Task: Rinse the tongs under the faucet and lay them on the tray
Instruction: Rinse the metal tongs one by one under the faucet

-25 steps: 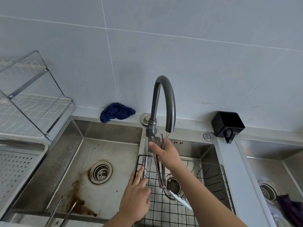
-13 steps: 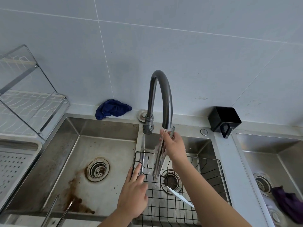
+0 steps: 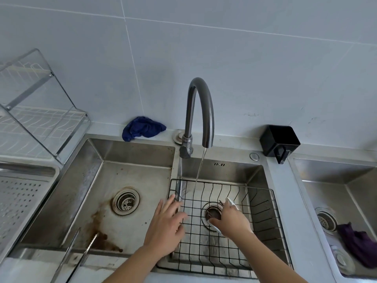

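A pair of metal tongs point(image 3: 71, 259) lies slanted across the front rim of the left sink basin point(image 3: 130, 160). The perforated steel tray point(image 3: 19, 198) sits at the far left. Water runs from the curved faucet point(image 3: 201, 111) into the black wire basket point(image 3: 263, 213) in the middle basin. My right hand point(image 3: 231, 220) is low in that basket, over the drain, curled round a white object point(image 3: 230, 201) that sticks out on both sides of the hand. My left hand point(image 3: 166, 225) rests with fingers spread on the basket's left rim. The hand hides any tongs under it.
A wire dish rack point(image 3: 40, 111) stands over the tray at the back left. A blue cloth point(image 3: 142, 128) lies behind the left basin, and a black holder point(image 3: 279, 140) sits behind the right one. A third basin holds a purple cloth point(image 3: 357, 244).
My right hand has dropped from under the spout, where it held tongs upright, down into the basket onto the white object. The left hand stayed on the rim. The view tilted down.
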Motion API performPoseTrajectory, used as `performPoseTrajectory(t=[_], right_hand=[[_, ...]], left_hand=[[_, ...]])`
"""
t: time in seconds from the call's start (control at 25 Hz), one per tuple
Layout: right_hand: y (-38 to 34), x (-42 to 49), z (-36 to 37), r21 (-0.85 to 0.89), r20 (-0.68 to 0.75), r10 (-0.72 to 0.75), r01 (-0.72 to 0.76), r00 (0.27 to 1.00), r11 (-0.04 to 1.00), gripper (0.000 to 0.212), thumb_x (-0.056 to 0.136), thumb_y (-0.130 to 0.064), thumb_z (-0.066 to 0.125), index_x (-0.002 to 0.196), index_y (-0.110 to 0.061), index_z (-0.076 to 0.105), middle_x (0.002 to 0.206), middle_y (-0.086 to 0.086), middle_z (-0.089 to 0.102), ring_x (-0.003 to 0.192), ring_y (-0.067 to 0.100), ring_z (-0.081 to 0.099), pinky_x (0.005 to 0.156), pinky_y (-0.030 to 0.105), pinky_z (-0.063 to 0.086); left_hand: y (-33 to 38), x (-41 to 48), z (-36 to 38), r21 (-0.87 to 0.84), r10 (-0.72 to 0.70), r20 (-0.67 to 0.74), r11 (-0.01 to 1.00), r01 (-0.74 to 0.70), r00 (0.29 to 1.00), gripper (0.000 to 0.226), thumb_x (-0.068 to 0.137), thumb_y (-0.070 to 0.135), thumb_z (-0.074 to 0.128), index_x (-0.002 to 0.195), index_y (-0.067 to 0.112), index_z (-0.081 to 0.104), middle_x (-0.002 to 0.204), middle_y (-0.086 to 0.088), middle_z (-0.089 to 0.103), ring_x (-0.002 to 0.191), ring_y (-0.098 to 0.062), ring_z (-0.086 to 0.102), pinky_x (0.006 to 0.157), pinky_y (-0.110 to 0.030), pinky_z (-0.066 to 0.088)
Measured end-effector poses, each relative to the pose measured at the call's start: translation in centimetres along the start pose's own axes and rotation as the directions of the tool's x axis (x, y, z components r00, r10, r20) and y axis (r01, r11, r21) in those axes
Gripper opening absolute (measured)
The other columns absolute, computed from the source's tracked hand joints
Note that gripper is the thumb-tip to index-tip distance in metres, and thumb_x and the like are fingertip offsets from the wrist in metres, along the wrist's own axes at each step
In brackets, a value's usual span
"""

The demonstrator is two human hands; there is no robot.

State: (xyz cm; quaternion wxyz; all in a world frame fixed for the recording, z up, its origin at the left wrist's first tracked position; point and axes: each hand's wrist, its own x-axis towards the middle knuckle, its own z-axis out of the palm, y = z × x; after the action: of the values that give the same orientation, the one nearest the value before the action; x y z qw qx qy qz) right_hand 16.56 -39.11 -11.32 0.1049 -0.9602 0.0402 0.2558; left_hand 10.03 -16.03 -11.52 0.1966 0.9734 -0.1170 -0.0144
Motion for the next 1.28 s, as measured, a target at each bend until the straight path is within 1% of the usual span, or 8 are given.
performPoseTrajectory(t=[0.12, 0.24, 0.4, 0.52, 0.64, 0.8, 0.92, 1.28], right_hand=[[0.5, -0.4, 1.0, 0.052, -0.105, -0.042, 0.048, 0.994, 0.997, 0.086, 0.089, -0.062, 0.064, 0.151, -0.013, 0.029, 0.145, 0.008, 0.056, 0.129, 0.028, 0.057, 0.098, 0.040, 0.054], [0.4, -0.7, 1.6, 0.019, -0.151, -0.067, 0.070, 0.986, 0.997, 0.084, 0.091, -0.064, 0.060, 0.153, -0.013, 0.032, 0.152, 0.009, 0.048, 0.137, 0.030, 0.047, 0.108, 0.039, 0.046], [0.0, -1.3, 2.6, -0.031, -0.251, -0.087, 0.082, 0.964, 0.996, 0.073, 0.092, -0.059, 0.060, 0.149, -0.017, 0.041, 0.149, 0.007, 0.047, 0.135, 0.030, 0.041, 0.109, 0.039, 0.042], [-1.0, -1.6, 3.0, -0.033, -0.316, -0.184, 0.183, 0.931, 0.983, 0.060, 0.091, -0.042, 0.066, 0.143, -0.014, 0.053, 0.140, 0.010, 0.056, 0.131, 0.033, 0.044, 0.109, 0.042, 0.041], [-3.0, -1.9, 3.1, -0.018, -0.339, -0.250, 0.260, 0.907, 0.966, 0.052, 0.091, -0.032, 0.067, 0.139, -0.013, 0.059, 0.134, 0.009, 0.062, 0.128, 0.032, 0.048, 0.108, 0.042, 0.042], [-4.7, -2.0, 2.8, -0.007, -0.283, -0.283, 0.294, 0.916, 0.956, 0.054, 0.095, -0.037, 0.062, 0.145, -0.019, 0.052, 0.138, 0.001, 0.059, 0.131, 0.026, 0.046, 0.107, 0.035, 0.043], [-5.1, -2.2, 2.7, -0.019, -0.231, -0.275, 0.278, 0.934, 0.960, 0.055, 0.097, -0.042, 0.057, 0.148, -0.022, 0.047, 0.142, -0.002, 0.055, 0.136, 0.023, 0.042, 0.108, 0.032, 0.042], [-5.6, -2.4, 2.4, 0.010, -0.169, -0.258, 0.263, 0.951, 0.965, 0.051, 0.097, -0.043, 0.057, 0.144, -0.024, 0.051, 0.136, -0.003, 0.059, 0.131, 0.021, 0.045, 0.098, 0.032, 0.046]], left_hand=[[-1.9, -3.1, -2.2, -0.076, -0.147, -0.132, 0.988, 0.138, 0.980, 0.025, 0.085, 0.020, 0.069, 0.109, 0.029, 0.070, 0.141, 0.003, 0.057, 0.146, -0.025, 0.037, 0.122, -0.049, 0.023], [-6.2, -8.0, -4.8, -0.082, -0.356, -0.255, 0.934, 0.347, 0.899, 0.027, 0.078, 0.017, 0.070, 0.105, 0.020, 0.074, 0.132, -0.010, 0.061, 0.132, -0.035, 0.048, 0.107, -0.055, 0.046], [-10.9, -13.8, -7.3, 0.037, -0.478, -0.364, 0.850, 0.525, 0.799, 0.055, 0.072, 0.043, 0.050, 0.107, 0.007, 0.073, 0.117, -0.024, 0.062, 0.113, -0.049, 0.054, 0.093, -0.063, 0.050], [-12.2, -16.8, -7.6, 0.112, -0.635, -0.284, 0.723, 0.682, 0.719, 0.086, 0.065, 0.065, 0.055, 0.123, 0.003, 0.064, 0.119, -0.032, 0.059, 0.114, -0.053, 0.052, 0.090, -0.063, 0.049], [-12.4, -18.0, -7.3, 0.154, -0.804, -0.122, 0.564, 0.811, 0.582, 0.106, 0.055, 0.081, 0.069, 0.131, 0.008, 0.057, 0.125, -0.021, 0.056, 0.115, -0.042, 0.051, 0.085, -0.053, 0.050], [-12.7, -17.4, -7.3, 0.127, -0.789, -0.107, 0.592, 0.796, 0.605, 0.075, 0.062, 0.071, 0.079, 0.111, 0.015, 0.066, 0.106, -0.008, 0.051, 0.101, -0.032, 0.052, 0.078, -0.043, 0.049], [-13.1, -16.9, -7.6, 0.016, -0.787, -0.045, 0.615, 0.788, 0.615, 0.054, 0.072, 0.057, 0.080, 0.109, 0.019, 0.068, 0.099, -0.001, 0.044, 0.099, -0.024, 0.052, 0.081, -0.037, 0.052], [-9.7, -13.6, -8.2, -0.205, -0.788, -0.075, 0.611, 0.764, 0.610, 0.043, 0.080, 0.046, 0.079, 0.114, 0.020, 0.072, 0.093, -0.001, 0.050, 0.086, -0.022, 0.057, 0.074, -0.035, 0.051]])
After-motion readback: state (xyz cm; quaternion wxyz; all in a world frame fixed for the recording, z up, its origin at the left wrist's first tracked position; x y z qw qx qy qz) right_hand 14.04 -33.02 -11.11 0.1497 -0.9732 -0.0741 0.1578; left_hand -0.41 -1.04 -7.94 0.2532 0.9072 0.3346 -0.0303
